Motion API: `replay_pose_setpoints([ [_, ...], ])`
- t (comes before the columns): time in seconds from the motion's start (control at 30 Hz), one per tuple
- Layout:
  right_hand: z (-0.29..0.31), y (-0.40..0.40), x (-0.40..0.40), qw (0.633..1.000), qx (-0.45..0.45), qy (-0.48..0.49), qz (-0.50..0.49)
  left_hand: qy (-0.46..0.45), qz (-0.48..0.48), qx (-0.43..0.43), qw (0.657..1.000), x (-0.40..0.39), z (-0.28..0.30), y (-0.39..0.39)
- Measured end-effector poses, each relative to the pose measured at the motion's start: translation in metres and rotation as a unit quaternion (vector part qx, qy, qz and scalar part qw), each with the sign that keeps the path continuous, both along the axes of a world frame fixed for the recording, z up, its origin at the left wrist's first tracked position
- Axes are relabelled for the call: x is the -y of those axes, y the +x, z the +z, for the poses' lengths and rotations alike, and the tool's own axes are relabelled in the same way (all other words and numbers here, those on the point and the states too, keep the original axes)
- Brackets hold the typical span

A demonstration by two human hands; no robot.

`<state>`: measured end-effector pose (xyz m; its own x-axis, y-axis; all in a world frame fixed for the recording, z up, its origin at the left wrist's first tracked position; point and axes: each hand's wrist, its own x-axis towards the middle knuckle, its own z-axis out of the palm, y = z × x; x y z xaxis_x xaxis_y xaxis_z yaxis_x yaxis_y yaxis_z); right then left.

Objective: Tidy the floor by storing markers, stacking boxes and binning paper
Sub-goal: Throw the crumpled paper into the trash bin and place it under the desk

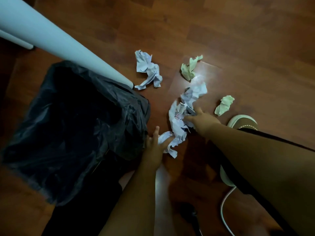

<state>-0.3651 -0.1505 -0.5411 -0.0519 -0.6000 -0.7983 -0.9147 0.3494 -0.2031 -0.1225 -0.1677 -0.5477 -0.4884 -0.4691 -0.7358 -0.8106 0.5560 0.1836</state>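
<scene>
A long crumpled white paper [177, 123] lies on the wooden floor just right of the bin [76, 126], which is lined with a black bag. My right hand [200, 120] reaches down onto its upper part, thumb and fingers pinching the paper. My left hand [153, 144] is at the paper's lower end beside the bin's rim, fingers spread and touching it. Another crumpled white paper [148, 70] lies farther off near the table leg. Two crumpled pale green papers [189, 68] [224, 105] lie to the right.
A white table leg [59, 41] slants down to the floor at the bin's far corner. My shoe [242, 123] stands right of my right hand. A white cable [225, 201] runs along the floor at the lower right.
</scene>
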Motion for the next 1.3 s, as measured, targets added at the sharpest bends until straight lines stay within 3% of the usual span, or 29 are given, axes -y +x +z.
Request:
replay_pose_setpoints([
  [0.07, -0.006, 0.002, -0.003, 1.000, 0.014, -0.004, 0.004, 0.039, 0.055, 0.014, 0.998, -0.001, -0.005, 0.003],
  [0.17, -0.008, -0.003, -0.002, 0.998, 0.044, -0.005, -0.044, 0.023, 0.013, 0.007, 1.000, -0.002, -0.011, 0.002],
  [0.3, 0.012, -0.013, -0.005, 0.987, 0.085, -0.040, -0.132, 0.023, 0.051, -0.038, 0.998, -0.002, 0.009, -0.019],
  [0.47, 0.062, -0.027, -0.022, 0.974, 0.076, -0.121, -0.176, -0.004, 0.072, -0.093, 0.993, -0.009, 0.068, -0.036],
  [0.63, 0.130, -0.044, -0.018, 0.939, 0.079, -0.195, -0.272, -0.023, 0.154, -0.211, 0.965, -0.016, 0.137, -0.028],
  [0.77, 0.195, -0.038, -0.001, 0.870, 0.112, -0.299, -0.375, -0.074, 0.221, -0.316, 0.920, -0.021, 0.200, -0.022],
  [0.83, 0.229, -0.021, 0.010, 0.819, 0.156, -0.364, -0.415, -0.145, 0.262, -0.388, 0.872, -0.015, 0.238, -0.014],
  [0.9, 0.262, 0.003, 0.023, 0.791, 0.195, -0.415, -0.406, -0.226, 0.318, -0.418, 0.820, -0.003, 0.274, 0.005],
  [1.0, 0.302, 0.049, 0.038, 0.791, 0.221, -0.492, -0.289, -0.311, 0.402, -0.351, 0.786, 0.026, 0.316, 0.048],
  [1.1, 0.320, 0.098, 0.049, 0.798, 0.253, -0.534, -0.120, -0.278, 0.407, -0.216, 0.843, 0.058, 0.340, 0.081],
  [1.2, 0.331, 0.134, 0.058, 0.859, 0.346, -0.370, -0.072, -0.107, 0.437, -0.102, 0.887, 0.087, 0.348, 0.096],
  [1.3, 0.323, 0.149, 0.075, 0.876, 0.419, -0.196, -0.134, -0.017, 0.473, -0.095, 0.876, 0.111, 0.341, 0.102],
])
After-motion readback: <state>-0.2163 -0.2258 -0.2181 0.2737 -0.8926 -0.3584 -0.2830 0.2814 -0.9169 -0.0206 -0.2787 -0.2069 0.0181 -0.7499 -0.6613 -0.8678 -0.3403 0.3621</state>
